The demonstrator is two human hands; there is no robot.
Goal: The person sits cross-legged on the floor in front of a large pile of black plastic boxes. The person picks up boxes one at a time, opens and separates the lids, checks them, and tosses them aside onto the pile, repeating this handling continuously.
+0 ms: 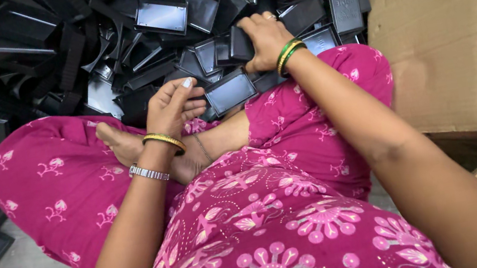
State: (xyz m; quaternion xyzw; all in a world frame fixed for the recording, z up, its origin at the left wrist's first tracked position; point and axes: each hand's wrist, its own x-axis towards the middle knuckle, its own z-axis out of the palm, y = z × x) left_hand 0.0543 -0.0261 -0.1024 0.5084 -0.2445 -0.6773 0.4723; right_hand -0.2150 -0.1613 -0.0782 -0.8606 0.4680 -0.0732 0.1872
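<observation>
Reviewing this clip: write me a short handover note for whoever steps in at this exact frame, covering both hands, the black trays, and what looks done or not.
Left hand: fingers closed on the edge of a shallow black tray held over the lap.
Right hand: reaching into the pile of black trays, gripping a small upright stack.
Person sits cross-legged on the floor; the pile spreads ahead and to the left.
Cardboard box lies at the right; its inside is not visible.
Done: cannot be judged from this view.
Left: most trays are loose in the pile.
</observation>
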